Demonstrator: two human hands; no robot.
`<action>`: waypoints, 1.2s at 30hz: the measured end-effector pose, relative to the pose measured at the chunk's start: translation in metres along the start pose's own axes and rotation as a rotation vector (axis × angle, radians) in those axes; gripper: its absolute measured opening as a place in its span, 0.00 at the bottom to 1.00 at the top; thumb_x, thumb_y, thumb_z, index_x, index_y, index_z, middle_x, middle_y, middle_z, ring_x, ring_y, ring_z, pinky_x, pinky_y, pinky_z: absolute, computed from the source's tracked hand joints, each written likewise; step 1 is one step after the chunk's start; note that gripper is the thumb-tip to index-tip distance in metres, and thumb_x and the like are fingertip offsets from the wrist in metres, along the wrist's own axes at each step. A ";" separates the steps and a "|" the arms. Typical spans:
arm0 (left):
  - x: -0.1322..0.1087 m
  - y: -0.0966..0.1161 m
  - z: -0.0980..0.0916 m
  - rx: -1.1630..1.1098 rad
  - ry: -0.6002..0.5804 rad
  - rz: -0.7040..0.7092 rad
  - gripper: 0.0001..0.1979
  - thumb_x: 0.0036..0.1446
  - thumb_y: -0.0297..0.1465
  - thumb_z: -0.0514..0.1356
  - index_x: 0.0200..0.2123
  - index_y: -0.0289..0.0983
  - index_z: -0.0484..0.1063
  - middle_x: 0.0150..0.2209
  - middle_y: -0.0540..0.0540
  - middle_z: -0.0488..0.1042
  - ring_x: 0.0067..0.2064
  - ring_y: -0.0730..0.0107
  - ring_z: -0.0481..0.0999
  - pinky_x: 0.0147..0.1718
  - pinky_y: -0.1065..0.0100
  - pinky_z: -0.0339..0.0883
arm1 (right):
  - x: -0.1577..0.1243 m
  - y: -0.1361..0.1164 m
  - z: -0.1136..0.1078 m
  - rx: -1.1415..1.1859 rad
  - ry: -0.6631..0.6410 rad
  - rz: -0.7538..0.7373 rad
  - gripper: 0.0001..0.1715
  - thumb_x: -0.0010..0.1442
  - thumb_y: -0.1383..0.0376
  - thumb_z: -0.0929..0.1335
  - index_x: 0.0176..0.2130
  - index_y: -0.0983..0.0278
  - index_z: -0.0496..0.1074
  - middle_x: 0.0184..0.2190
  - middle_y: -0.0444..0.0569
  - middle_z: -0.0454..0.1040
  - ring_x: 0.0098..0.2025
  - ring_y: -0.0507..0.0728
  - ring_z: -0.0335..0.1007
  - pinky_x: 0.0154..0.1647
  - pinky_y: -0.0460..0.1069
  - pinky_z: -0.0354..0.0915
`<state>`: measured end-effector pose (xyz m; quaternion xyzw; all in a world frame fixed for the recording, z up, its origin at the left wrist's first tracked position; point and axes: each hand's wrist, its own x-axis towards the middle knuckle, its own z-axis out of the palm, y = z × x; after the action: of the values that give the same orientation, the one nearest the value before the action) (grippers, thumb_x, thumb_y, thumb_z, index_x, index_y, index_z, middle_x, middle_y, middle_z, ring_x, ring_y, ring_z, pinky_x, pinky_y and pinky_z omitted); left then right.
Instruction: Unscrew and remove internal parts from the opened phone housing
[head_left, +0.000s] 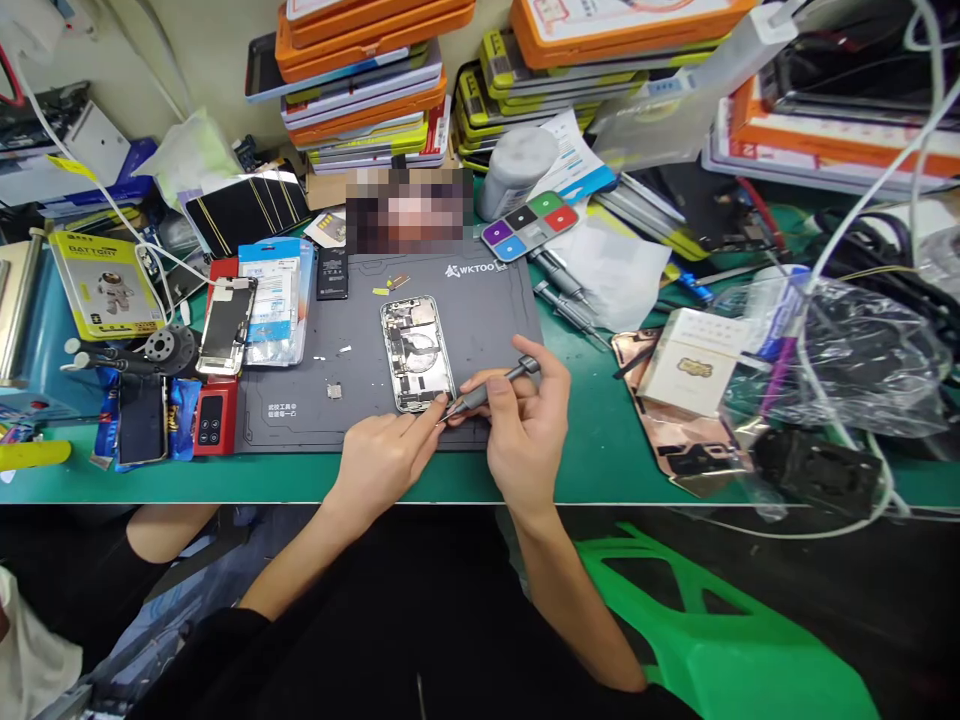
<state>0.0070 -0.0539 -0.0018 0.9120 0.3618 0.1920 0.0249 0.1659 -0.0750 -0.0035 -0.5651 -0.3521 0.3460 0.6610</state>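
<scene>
An opened phone (417,350) lies on the dark grey work mat (360,345), its inner parts and a round coil showing. My left hand (386,455) has its fingers drawn together at the phone's lower right corner, around the screwdriver's tip. In my right hand (529,440) is a grey screwdriver (474,398), slanted down to the left, its cap end near my raised index finger. The tip meets the left fingertips at the phone's lower edge; the exact contact is hidden. A small metal piece (334,391) and a black phone battery (332,274) lie left of the phone.
Two more screwdrivers (564,300) lie right of the mat, beside a color-blocked case (529,226). A detached screen (227,325) and red device (215,418) stand left. Stacked orange boxes (375,50) rise behind. A white box (686,362) and cables crowd the right.
</scene>
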 end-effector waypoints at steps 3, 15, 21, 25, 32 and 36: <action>0.000 -0.001 -0.001 -0.009 -0.014 0.001 0.16 0.75 0.30 0.53 0.60 0.36 0.73 0.28 0.53 0.79 0.28 0.73 0.75 0.29 0.66 0.59 | 0.000 -0.001 0.000 0.009 -0.013 0.006 0.21 0.71 0.61 0.67 0.61 0.57 0.63 0.36 0.44 0.80 0.30 0.53 0.80 0.30 0.49 0.80; 0.000 -0.001 0.000 0.004 -0.047 -0.003 0.17 0.76 0.32 0.53 0.62 0.38 0.73 0.28 0.54 0.79 0.28 0.74 0.75 0.29 0.66 0.61 | -0.001 -0.001 -0.002 0.032 -0.021 0.016 0.20 0.72 0.61 0.67 0.61 0.55 0.63 0.38 0.45 0.81 0.31 0.53 0.80 0.32 0.51 0.80; 0.000 -0.001 0.000 0.005 -0.047 0.004 0.17 0.76 0.31 0.52 0.62 0.37 0.72 0.27 0.53 0.78 0.28 0.74 0.75 0.28 0.66 0.60 | 0.000 -0.001 -0.002 0.009 -0.014 0.006 0.20 0.72 0.60 0.66 0.61 0.56 0.63 0.37 0.45 0.81 0.31 0.54 0.80 0.33 0.51 0.80; 0.000 -0.001 -0.001 0.006 -0.046 0.004 0.17 0.76 0.32 0.51 0.61 0.37 0.72 0.27 0.53 0.78 0.28 0.74 0.75 0.28 0.66 0.60 | 0.000 0.000 -0.003 -0.048 -0.022 -0.020 0.20 0.73 0.60 0.65 0.62 0.55 0.62 0.38 0.46 0.81 0.31 0.54 0.80 0.33 0.52 0.80; 0.000 -0.001 0.000 -0.001 -0.033 -0.001 0.17 0.76 0.32 0.52 0.61 0.37 0.73 0.27 0.53 0.78 0.27 0.74 0.74 0.28 0.67 0.59 | -0.001 0.002 -0.003 -0.082 -0.039 -0.035 0.20 0.74 0.59 0.63 0.63 0.55 0.60 0.42 0.48 0.81 0.31 0.54 0.80 0.34 0.53 0.80; 0.000 0.000 0.000 -0.003 -0.022 0.010 0.17 0.76 0.32 0.52 0.61 0.36 0.73 0.25 0.54 0.76 0.26 0.73 0.73 0.28 0.66 0.58 | -0.001 0.002 -0.003 -0.102 -0.044 -0.046 0.20 0.74 0.60 0.63 0.63 0.55 0.60 0.40 0.47 0.81 0.31 0.54 0.80 0.33 0.53 0.80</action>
<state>0.0068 -0.0535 -0.0018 0.9157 0.3567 0.1825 0.0295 0.1680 -0.0773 -0.0055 -0.5821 -0.3968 0.3246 0.6311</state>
